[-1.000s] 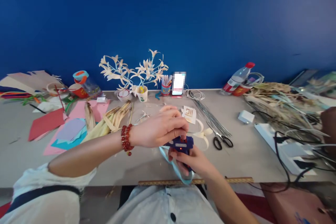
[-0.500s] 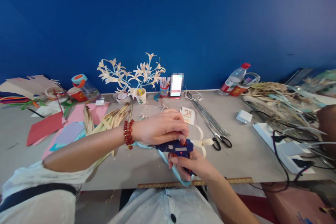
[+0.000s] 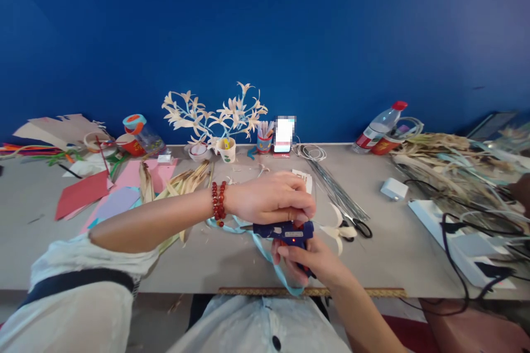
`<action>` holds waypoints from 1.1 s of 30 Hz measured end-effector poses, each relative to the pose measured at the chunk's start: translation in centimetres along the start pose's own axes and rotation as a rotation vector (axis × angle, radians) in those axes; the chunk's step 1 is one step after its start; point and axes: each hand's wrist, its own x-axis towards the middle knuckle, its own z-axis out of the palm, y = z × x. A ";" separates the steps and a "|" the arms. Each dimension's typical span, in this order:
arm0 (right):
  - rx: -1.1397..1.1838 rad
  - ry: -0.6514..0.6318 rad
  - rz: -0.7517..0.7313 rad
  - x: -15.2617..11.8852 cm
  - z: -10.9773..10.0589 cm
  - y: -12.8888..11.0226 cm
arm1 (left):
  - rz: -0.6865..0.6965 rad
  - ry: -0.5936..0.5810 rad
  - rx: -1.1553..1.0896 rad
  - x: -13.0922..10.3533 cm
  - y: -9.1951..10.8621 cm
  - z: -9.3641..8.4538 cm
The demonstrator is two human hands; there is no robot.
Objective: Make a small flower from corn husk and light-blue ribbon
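Fingers (image 3: 296, 198) of the left hand (image 3: 269, 198) lie close together, curled downward, their tips at the top rear of a dark-blue glue gun (image 3: 271, 230). A red part shows just under the tips; whether they pinch it, I cannot tell. Right hand (image 3: 317, 259): wrapped around the grip from the right, thumb laid across the near side, remaining fingers partly hidden behind.

Position of gun: held over the near part of the grey table (image 3: 232, 270), in front of the person's torso, nozzle (image 3: 247, 228) pointing to the left. Small red light lit on its side. Light-blue ribbon (image 3: 282, 277) runs from near the nozzle down past the grip toward the table edge.

Surroundings: pale petals (image 3: 333, 231) just right of the gun, partly overlapping black-handled scissors (image 3: 356, 222); thin metal rods (image 3: 345, 196) beyond. Dry husks (image 3: 182, 182) lie behind the left forearm, which carries a red bead bracelet (image 3: 219, 204). Against the blue wall: white cup (image 3: 227, 153) with artificial flowers (image 3: 234, 110), upright phone (image 3: 283, 135), screen lit. White power strip (image 3: 428, 226) well to the right.
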 end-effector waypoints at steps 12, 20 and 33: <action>-0.051 0.064 -0.018 -0.4 -0.9 -0.2 | 0.030 -0.011 -0.050 1.5 -0.3 -0.3; -0.048 0.090 -0.057 -0.4 -0.9 -0.5 | 0.014 -0.025 -0.069 2.0 -0.2 -0.6; -0.046 0.123 -0.045 -0.5 -0.9 -0.5 | 0.042 -0.019 -0.056 2.1 -0.3 -0.6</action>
